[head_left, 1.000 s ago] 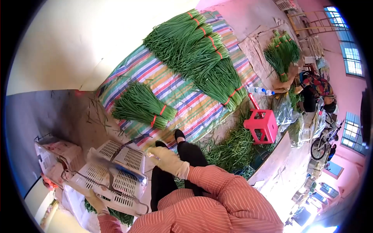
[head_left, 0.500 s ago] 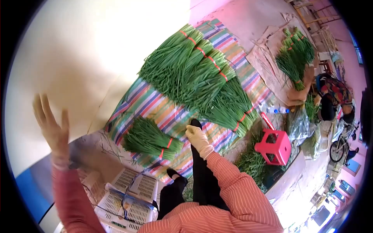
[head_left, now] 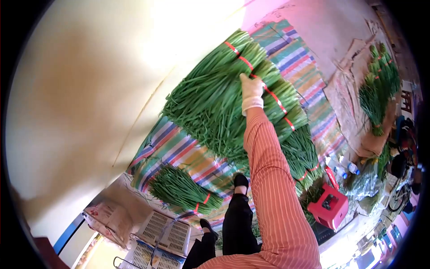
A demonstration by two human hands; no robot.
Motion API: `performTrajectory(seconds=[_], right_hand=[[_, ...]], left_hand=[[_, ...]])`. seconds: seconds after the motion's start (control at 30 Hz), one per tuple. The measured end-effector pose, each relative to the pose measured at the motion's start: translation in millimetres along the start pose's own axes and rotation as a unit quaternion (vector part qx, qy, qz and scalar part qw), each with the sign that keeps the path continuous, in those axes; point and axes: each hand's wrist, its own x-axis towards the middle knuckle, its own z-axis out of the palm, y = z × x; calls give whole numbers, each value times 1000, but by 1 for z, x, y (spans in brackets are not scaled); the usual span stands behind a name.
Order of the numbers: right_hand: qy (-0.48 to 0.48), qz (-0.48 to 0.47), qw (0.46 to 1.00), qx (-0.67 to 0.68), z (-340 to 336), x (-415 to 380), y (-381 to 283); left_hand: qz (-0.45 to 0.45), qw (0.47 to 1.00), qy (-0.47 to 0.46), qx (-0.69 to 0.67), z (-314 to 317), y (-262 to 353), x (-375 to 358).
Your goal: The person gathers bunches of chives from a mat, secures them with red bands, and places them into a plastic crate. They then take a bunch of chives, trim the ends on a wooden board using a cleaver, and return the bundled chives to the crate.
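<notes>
Bundles of long green chives point(head_left: 210, 103), bound with red ties, lie side by side on a striped sheet point(head_left: 172, 143). Wearing a pale glove, my right hand point(head_left: 252, 91) reaches over the pile, its fingers curled onto one bundle by the red tie point(head_left: 274, 98). Part of the grip is hidden in the leaves. Another tied bundle point(head_left: 181, 188) lies apart, nearer my feet. My left hand is out of view; only a bit of dark red sleeve point(head_left: 45, 253) shows at the lower left edge.
A pale wall point(head_left: 89, 89) rises on the left. White slatted crates point(head_left: 163, 233) and a sack point(head_left: 109, 222) stand at lower left. A red stool point(head_left: 329, 206) and bottles point(head_left: 353, 168) are on the right. More chives point(head_left: 378, 89) lie farther off.
My right hand has moved from near my knee up and forward onto the chive pile. My left hand, spread before the wall earlier, has left the view. The camera has shifted.
</notes>
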Motion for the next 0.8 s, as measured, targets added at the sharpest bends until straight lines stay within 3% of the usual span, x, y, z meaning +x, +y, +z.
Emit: performTrajectory(seconds=[0.13, 0.17, 0.27, 0.3, 0.33, 0.43, 0.57, 0.8], right_hand=[[53, 120, 991, -38, 35, 36, -36], [48, 111, 992, -23, 53, 55, -22], [18, 29, 987, -159, 101, 110, 28], [68, 103, 987, -107, 76, 71, -23], [61, 103, 990, -72, 68, 61, -30], [58, 85, 995, -7, 64, 66, -16], [-4, 60, 971, 234, 32, 40, -5], [-148, -143, 910, 360, -86, -124, -58]], left_hand=[[16, 998, -49, -40, -4, 0, -9], [17, 997, -59, -46, -4, -1, -11], [24, 994, -84, -62, -6, -1, -13], [25, 993, -94, -64, -9, -3, -15], [23, 992, -101, -71, -8, -1, -16], [15, 990, -115, -81, -13, -3, -24], [-10, 987, -123, -107, -13, -2, -33], [-148, 962, -110, -201, -2, 10, -40]])
